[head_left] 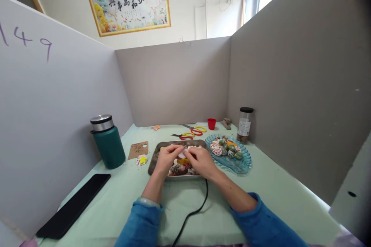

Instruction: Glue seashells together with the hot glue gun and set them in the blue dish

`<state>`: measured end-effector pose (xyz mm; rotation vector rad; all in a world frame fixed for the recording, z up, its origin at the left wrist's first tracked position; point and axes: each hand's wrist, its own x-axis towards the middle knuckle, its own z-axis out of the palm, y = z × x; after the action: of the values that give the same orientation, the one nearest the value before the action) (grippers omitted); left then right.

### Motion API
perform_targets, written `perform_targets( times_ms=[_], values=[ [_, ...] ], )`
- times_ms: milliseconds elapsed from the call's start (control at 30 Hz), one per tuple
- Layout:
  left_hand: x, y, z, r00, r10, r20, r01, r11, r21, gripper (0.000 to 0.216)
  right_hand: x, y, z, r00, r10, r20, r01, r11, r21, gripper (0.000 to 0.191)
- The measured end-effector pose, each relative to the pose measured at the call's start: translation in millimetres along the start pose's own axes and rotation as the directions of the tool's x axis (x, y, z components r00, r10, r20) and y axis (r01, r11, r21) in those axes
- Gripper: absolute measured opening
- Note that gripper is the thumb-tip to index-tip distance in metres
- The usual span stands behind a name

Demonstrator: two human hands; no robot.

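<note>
— Okay, head view, quick: where are the hands?
— Both are over the metal tray (pixel 152 162), mid-table. The left hand (pixel 165 159) and right hand (pixel 202 161) meet fingertip to fingertip.
— Grip?
— Closed, I'd say. Both sets of fingers pinch one pale piece (pixel 182 155), held just above the heap of shells in the tray. It's too small to tell exactly what it is.
— What's around them?
— A blue glass dish (pixel 246 164) of patterned shells sits just beside the right wrist. Two pairs of scissors (pixel 191 132) lie behind the tray, and the blades look parted. A black cable (pixel 199 206) runs out from under the right hand, between the forearms, toward the person. A green flask (pixel 108 144) stands well off to the left.
— Risks?
— First, a slip. It's a tiny piece on fingertips only, so if the pinch loosens it drops into the heap and gets lost among lookalikes.
— And the cable?
— A forearm or blue sleeve could snag it. I can't see what it's attached to, but a tug there might jolt the hands or the tray.
— The dish?
— It's close. A sideways swing of the right wrist could knock the rim and scatter shells.
— Scissors?
— Only a problem if someone reaches over the tray without looking.
</note>
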<state>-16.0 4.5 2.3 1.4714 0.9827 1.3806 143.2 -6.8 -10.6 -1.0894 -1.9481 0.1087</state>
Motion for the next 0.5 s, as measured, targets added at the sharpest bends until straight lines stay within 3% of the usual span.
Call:
perform_targets(
  times_ms=[100,233,400,500],
  values=[
    [-1.5,2.4,2.7,0.998,-0.036,0.044,0.038,0.998,-0.054,0.041,2.1,2.4,-0.6,0.998,0.062,-0.011,-0.061,0.995,0.083,0.041],
    [-0.6,1.7,1.2,0.999,-0.015,0.052,0.02,0.996,-0.083,0.034,4.5,3.9,-3.0,0.996,0.076,0.051,-0.083,0.987,0.139,0.044],
    [6.2,-4.3,-8.2,0.994,-0.04,-0.104,0.018,0.977,-0.211,0.041,3.2,7.4,-5.8,0.982,0.03,0.188,-0.007,0.992,-0.122,0.029],
    [9.2,-6.3,-10.6,0.989,-0.059,-0.134,0.025,0.97,-0.241,0.042,0.5,11.3,-5.0,0.954,0.102,0.283,-0.037,0.973,-0.226,0.038]
  ],
)
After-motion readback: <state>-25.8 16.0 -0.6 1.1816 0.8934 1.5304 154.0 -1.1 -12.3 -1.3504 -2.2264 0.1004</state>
